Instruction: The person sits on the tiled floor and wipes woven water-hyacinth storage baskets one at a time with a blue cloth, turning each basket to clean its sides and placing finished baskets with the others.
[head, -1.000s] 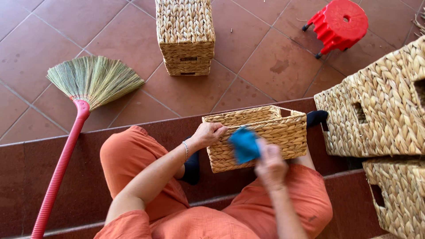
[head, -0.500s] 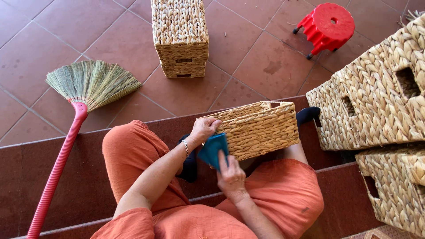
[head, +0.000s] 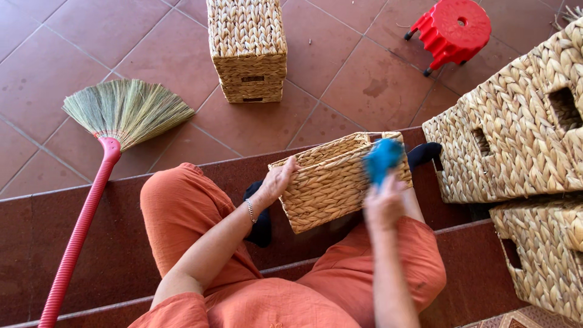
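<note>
The tiled floor (head: 152,36) spreads out ahead of my fingers, and the dark red step (head: 121,255) I sit on runs beneath them. Off to the right of my right hand (head: 384,206) stands a heap of big woven baskets (head: 516,140). Far ahead of my left hand (head: 278,181) sit two stacked baskets (head: 247,51), and to its left lies a broom (head: 100,164) with a red handle (the bristles fan out on the tiles). A red stool (head: 452,29) stands well beyond my right fingers. Between my knees, tipped on its side, is the woven basket (head: 340,179): my left fingers (head: 290,167) are curled over its near rim, gripping it. My right fingers are clenched round a blue cloth (head: 381,159), held against the basket's side, blurred.
</note>
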